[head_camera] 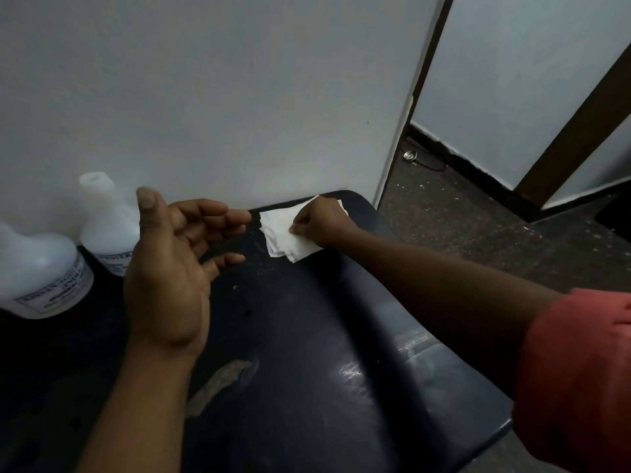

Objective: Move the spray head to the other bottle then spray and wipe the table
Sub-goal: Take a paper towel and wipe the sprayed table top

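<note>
Two hands are over the dark tabletop (pixel 307 336): our right hand (pixel 319 221) pinches the folded tissue (pixel 286 233) at the far edge, our left hand (pixel 170 264) hovers spread, and careless wiping leftward could topple the capless bottle (pixel 106 216).

This looks like a plain utility or back room of a building, though its exact kind cannot be told. A bare grey-white painted wall (pixel 222 97) rises straight behind a worn dark blue bench (pixel 324 319) with a torn patch. Beside it lies a dark speckled terrazzo floor (pixel 478 227) littered with pale flecks, edged by a black skirting strip (pixel 454 155) and a dark brown wooden door frame (pixel 577 124).
</note>
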A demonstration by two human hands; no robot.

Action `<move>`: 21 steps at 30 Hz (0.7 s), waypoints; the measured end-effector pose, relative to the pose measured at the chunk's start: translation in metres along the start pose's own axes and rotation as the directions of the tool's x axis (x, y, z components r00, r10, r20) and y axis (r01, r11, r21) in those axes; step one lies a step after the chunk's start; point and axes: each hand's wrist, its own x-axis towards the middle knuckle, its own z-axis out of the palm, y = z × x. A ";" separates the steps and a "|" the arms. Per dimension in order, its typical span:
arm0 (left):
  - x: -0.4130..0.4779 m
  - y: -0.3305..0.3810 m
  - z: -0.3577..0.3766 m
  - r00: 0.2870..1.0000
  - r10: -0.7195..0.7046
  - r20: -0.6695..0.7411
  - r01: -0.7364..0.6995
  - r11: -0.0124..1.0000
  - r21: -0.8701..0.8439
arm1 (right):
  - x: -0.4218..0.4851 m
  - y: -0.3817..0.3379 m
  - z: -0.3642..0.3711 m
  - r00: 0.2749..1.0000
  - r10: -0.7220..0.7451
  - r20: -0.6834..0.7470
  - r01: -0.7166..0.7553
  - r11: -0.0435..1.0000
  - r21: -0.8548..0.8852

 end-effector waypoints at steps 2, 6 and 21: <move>-0.002 0.001 -0.005 1.000 0.000 -0.006 0.000 1.000 0.003 | -0.002 0.003 0.004 0.998 0.032 -0.057 -0.028 0.997 0.068; -0.005 0.006 -0.015 1.000 0.004 -0.016 -0.003 1.000 0.018 | -0.006 0.000 0.014 0.992 0.056 -0.115 -0.043 0.993 0.106; -0.010 0.018 -0.031 0.999 0.028 -0.044 -0.027 1.000 0.003 | -0.007 -0.003 0.006 0.955 -0.048 -0.292 0.084 0.990 0.113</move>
